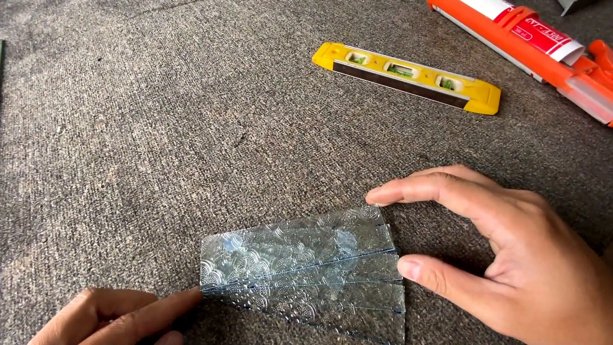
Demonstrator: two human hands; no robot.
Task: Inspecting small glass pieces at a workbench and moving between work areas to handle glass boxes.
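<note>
Item: patterned glass strips point(306, 268), fanned stack, laid on grey carpet point(159, 140).
Axis: long axis left-right, between both hands.
Left hand point(121, 316): fingertip pressed to left end, fingers together.
Right hand point(511, 255): forefinger and thumb spread, touching right end.

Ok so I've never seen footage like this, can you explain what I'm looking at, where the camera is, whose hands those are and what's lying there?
There is no machine here. The single picture comes from a camera worn on a person's head, looking down at their own two bare hands over a grey carpeted surface. Between the hands lies a fanned stack of clear patterned glass strips. The left hand touches the stack's left end with a fingertip; the right hand rests its thumb and forefinger against the right end. Neither hand lifts the glass; it lies flat. Farther back lie a yellow torpedo spirit level and, at the top right corner, an orange caulking gun loaded with a white and red cartridge, partly out of frame.
</note>
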